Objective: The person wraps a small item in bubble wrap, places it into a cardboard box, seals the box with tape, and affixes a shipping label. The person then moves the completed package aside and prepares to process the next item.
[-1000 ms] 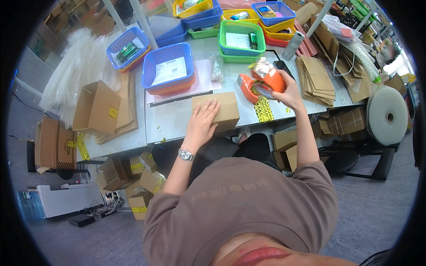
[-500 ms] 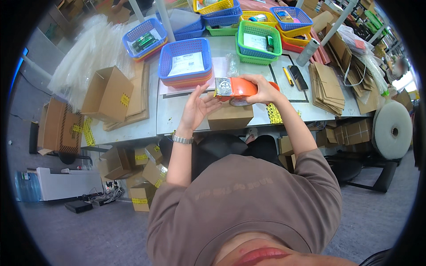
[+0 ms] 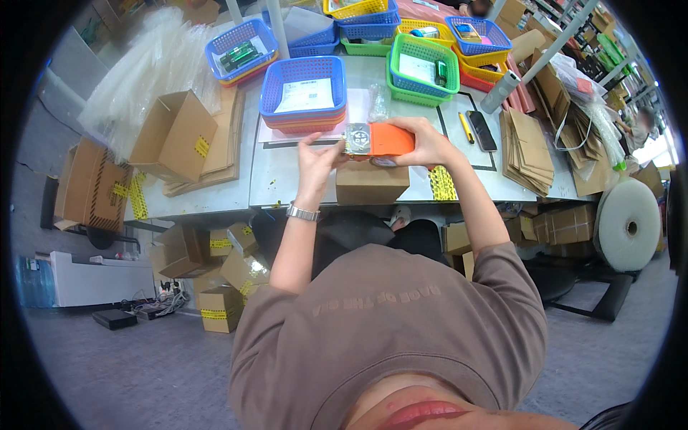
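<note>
My right hand (image 3: 424, 143) grips an orange tape dispenser (image 3: 390, 140) from its right side, holding it level. A silvery plate covers the dispenser's front end, which points left. My left hand (image 3: 319, 161), with a metal watch on its wrist, has its fingers bent in at that front end. The fingertips close together at the edge there; what lies between them is too small to make out. Just below the dispenser, a brown cardboard box (image 3: 371, 184) rests at the table's front edge, its top partly hidden by the dispenser and my hands.
Stacked baskets (image 3: 302, 89) with a paper slip stand behind my left hand; green baskets (image 3: 423, 70) are farther right. An open carton (image 3: 174, 140) sits at left. A yellow cutter (image 3: 466, 127), a phone (image 3: 481, 131) and flat cardboard (image 3: 527, 152) lie at right.
My left hand's fingers, spread open before, have bent in to the dispenser's front end. The dispenser has turned slightly in my right hand. The whole view has shifted a little.
</note>
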Tool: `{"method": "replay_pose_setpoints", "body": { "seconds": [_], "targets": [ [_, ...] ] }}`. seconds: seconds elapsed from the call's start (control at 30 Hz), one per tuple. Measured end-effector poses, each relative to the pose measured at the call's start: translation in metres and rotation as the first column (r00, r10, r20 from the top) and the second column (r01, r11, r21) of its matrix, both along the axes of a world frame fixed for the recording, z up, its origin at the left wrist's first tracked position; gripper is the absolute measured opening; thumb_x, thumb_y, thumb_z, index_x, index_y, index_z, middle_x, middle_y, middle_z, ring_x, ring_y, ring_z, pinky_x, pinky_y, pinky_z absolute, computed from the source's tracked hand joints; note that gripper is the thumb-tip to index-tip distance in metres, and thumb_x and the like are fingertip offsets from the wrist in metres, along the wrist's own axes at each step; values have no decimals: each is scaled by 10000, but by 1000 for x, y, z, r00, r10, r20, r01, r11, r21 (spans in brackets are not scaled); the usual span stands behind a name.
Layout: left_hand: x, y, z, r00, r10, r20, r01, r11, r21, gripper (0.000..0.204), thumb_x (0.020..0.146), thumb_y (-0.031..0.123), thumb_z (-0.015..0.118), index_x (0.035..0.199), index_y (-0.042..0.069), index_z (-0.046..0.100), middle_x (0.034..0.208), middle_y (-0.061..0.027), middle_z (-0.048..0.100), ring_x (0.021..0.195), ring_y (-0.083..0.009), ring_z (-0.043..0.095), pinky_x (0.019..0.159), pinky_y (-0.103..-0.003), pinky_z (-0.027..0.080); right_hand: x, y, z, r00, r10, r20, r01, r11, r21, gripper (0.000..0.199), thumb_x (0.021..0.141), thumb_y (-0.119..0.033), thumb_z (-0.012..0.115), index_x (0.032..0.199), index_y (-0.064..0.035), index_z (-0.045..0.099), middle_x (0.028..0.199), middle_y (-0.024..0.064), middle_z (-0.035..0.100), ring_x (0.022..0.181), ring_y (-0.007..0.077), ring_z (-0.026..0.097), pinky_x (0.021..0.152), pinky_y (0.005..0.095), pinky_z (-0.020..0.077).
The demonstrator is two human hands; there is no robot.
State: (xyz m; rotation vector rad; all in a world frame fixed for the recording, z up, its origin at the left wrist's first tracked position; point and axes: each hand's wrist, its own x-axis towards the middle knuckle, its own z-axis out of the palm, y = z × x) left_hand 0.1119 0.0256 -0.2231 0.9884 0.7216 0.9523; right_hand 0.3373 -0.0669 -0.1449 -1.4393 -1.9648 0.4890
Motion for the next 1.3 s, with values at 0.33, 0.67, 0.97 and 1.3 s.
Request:
{"method": "replay_pose_setpoints", "body": {
  "seconds": [0.33,0.67,0.97,1.3],
  "targets": [
    [-67,29,-25,979,148,-140,-143,989,48,631,827,57,734,1216,19,239,967,-247,658,824,-249,694,749,-346,593,-1,-7,25,975,-35,221,73,983,-168,613,565,-282,736,1119,-39,637,958,183,678,904,359,637,799,407,503],
    [-44,11,-80,963,115,-243,-164,968,-190,859,712,249,872,1250,17,244,948,-121,594,740,-150,575,708,-287,514,-21,16,17,914,-16,404,106,974,-201,584,574,-354,734,1078,-68,656,905,161,687,848,347,654,750,429,505],
    [-14,3,-128,978,-70,-198,1,944,-329,982,721,516,808,1289,-53,243,1012,-161,558,886,-216,567,760,-335,475,-28,14,18,929,-11,370,58,992,-115,554,586,-332,721,1076,-80,660,897,154,689,845,349,651,757,431,507],
    [-14,-23,-113,847,370,-382,-91,808,582,586,1022,423,381,1327,-77,400,1339,-168,482,1183,-248,520,974,-342,435,-27,11,15,933,-38,358,86,989,-119,575,592,-346,724,1098,-81,661,920,153,694,863,344,656,787,422,513]
  ]
}}
